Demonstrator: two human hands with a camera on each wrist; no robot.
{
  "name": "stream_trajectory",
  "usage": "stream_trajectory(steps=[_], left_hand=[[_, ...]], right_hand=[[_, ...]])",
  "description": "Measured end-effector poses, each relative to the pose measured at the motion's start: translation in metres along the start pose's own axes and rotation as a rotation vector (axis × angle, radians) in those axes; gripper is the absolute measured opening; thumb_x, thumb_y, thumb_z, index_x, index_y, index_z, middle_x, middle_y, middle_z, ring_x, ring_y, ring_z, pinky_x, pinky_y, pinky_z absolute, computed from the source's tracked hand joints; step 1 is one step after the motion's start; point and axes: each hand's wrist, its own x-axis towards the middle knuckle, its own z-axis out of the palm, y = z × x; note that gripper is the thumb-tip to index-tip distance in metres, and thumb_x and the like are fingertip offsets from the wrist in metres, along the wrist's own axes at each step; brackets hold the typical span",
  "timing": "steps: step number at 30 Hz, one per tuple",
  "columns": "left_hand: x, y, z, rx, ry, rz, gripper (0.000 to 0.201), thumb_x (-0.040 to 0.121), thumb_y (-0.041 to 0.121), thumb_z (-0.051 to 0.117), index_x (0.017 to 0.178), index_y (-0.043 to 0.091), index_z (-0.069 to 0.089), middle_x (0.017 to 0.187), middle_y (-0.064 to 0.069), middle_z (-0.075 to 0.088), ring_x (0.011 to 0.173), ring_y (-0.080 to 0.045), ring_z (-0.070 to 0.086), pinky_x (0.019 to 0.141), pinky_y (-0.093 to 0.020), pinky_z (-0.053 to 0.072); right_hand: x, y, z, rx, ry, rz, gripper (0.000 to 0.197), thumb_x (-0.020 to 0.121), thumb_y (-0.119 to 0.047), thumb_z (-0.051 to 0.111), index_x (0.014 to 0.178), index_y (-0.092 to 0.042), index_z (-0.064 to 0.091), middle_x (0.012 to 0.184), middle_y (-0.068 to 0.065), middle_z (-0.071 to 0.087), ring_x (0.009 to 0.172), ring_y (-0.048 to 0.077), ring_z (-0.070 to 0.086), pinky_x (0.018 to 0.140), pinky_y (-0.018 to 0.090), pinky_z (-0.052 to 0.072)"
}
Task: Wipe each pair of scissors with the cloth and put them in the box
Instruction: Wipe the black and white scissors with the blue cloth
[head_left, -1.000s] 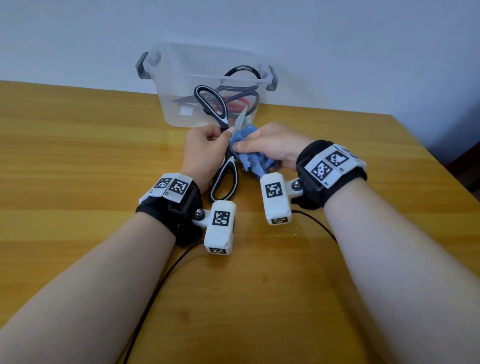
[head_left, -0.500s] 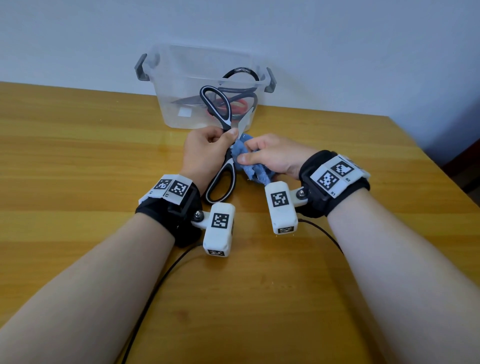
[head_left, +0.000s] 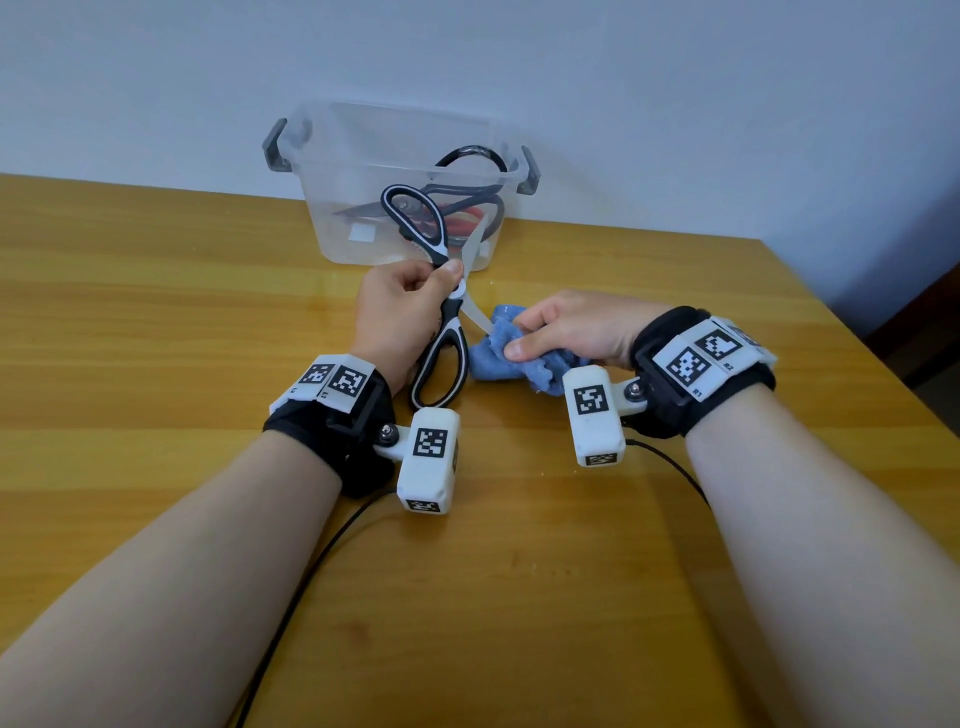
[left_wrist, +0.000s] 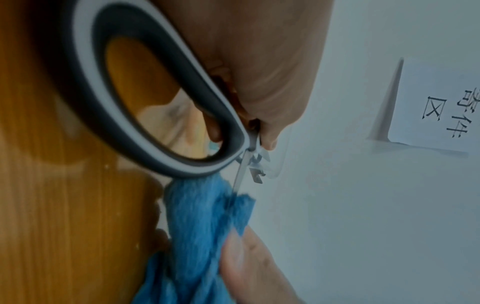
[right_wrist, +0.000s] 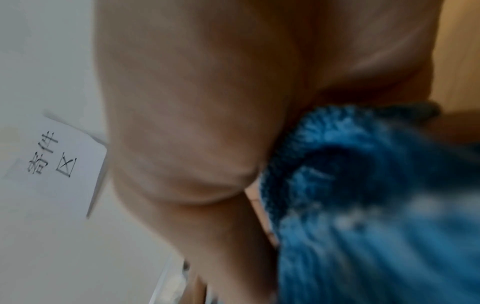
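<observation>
On the wooden table (head_left: 156, 322), a clear box (head_left: 363, 156) at twelve o'clock already holds other scissors. Left hand (head_left: 400, 312) grips open black-and-white scissors (head_left: 441, 358) near their pivot, at centre. At three o'clock of it, right hand (head_left: 576, 327) pinches a blue cloth (head_left: 498, 358) around one blade's tip.

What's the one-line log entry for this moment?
step: wiping | left hand: holds black-and-white scissors, blades open | right hand: pinches blue cloth around lower blade | clear box: other scissors inside
</observation>
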Motion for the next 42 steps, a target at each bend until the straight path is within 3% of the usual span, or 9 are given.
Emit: stream_trajectory(steps=[4,7,14,18,24,29,35,39,42], left_hand=[[0.001,-0.002,-0.001,-0.039,0.005,-0.019,0.056,0.095,0.037,0.068,0.077,-0.013,0.053,0.065,-0.010,0.038,0.059,-0.022,0.035,0.056,-0.033,0.030],[0.000,0.000,0.000,-0.017,-0.018,-0.034,0.047,0.096,0.037,0.068,0.073,-0.002,0.055,0.064,-0.011,0.040,0.058,-0.021,0.038,0.054,-0.031,0.032],[0.002,-0.001,0.000,-0.027,0.026,-0.058,0.040,0.099,0.034,0.064,0.069,0.016,0.046,0.061,-0.006,0.040,0.055,-0.019,0.038,0.053,-0.031,0.033],[0.004,-0.003,0.001,-0.009,0.048,-0.069,0.039,0.101,0.033,0.061,0.070,0.018,0.043,0.062,-0.002,0.041,0.060,-0.019,0.040,0.058,-0.034,0.035],[0.003,-0.004,0.002,0.054,0.005,-0.007,0.042,0.101,0.032,0.061,0.068,0.017,0.040,0.060,0.004,0.037,0.056,-0.012,0.035,0.056,-0.029,0.033],[-0.001,-0.001,0.003,0.109,-0.146,0.093,0.044,0.100,0.031,0.066,0.071,0.002,0.051,0.061,-0.004,0.040,0.056,-0.011,0.036,0.052,-0.020,0.031],[-0.004,0.000,0.001,0.044,-0.285,0.098,0.047,0.099,0.025,0.069,0.076,-0.014,0.056,0.065,-0.011,0.047,0.061,-0.018,0.039,0.055,-0.029,0.031],[-0.005,0.001,0.003,0.079,-0.313,0.048,0.029,0.096,0.026,0.073,0.078,0.003,0.072,0.067,-0.003,0.066,0.061,-0.011,0.056,0.057,-0.025,0.045],[-0.006,0.001,0.004,0.080,-0.310,0.029,0.020,0.093,0.021,0.077,0.074,0.017,0.073,0.065,0.010,0.068,0.060,-0.004,0.058,0.059,-0.018,0.045]], right_hand=[[-0.010,0.016,-0.016,0.025,0.071,0.040,0.027,0.092,-0.032,0.072,0.078,-0.011,0.066,0.066,0.005,0.059,0.057,0.015,0.054,0.067,0.029,0.043],[-0.003,0.022,-0.019,0.162,0.253,0.055,0.025,0.088,-0.032,0.076,0.070,-0.015,0.070,0.064,0.004,0.061,0.053,0.015,0.055,0.066,0.031,0.044],[0.000,0.020,-0.030,0.111,0.361,0.160,0.030,0.082,-0.032,0.072,0.061,-0.020,0.055,0.050,-0.004,0.055,0.047,0.016,0.051,0.053,0.024,0.038],[0.000,0.021,-0.033,0.092,0.373,0.202,0.031,0.079,-0.038,0.069,0.061,-0.018,0.054,0.056,0.001,0.057,0.062,0.025,0.060,0.060,0.028,0.040],[0.023,0.013,-0.018,0.611,0.509,0.055,0.031,0.091,-0.031,0.072,0.069,-0.013,0.061,0.046,0.006,0.055,0.036,0.016,0.047,0.040,0.020,0.034],[0.032,0.002,-0.002,1.014,0.246,-0.144,0.027,0.089,-0.026,0.074,0.101,-0.003,0.066,0.083,0.015,0.067,0.061,0.026,0.064,0.051,0.033,0.052],[0.040,0.010,0.017,1.008,0.198,-0.212,0.024,0.079,-0.025,0.074,0.089,-0.004,0.074,0.080,0.014,0.065,0.061,0.025,0.061,0.040,0.026,0.047],[0.055,0.018,0.023,0.963,0.342,-0.234,0.012,0.077,-0.025,0.079,0.072,-0.014,0.080,0.083,0.018,0.061,0.078,0.029,0.052,0.067,0.037,0.036],[0.058,0.020,0.026,0.935,0.424,-0.240,0.017,0.083,-0.024,0.076,0.069,-0.016,0.079,0.070,0.012,0.065,0.065,0.027,0.054,0.063,0.037,0.034]])
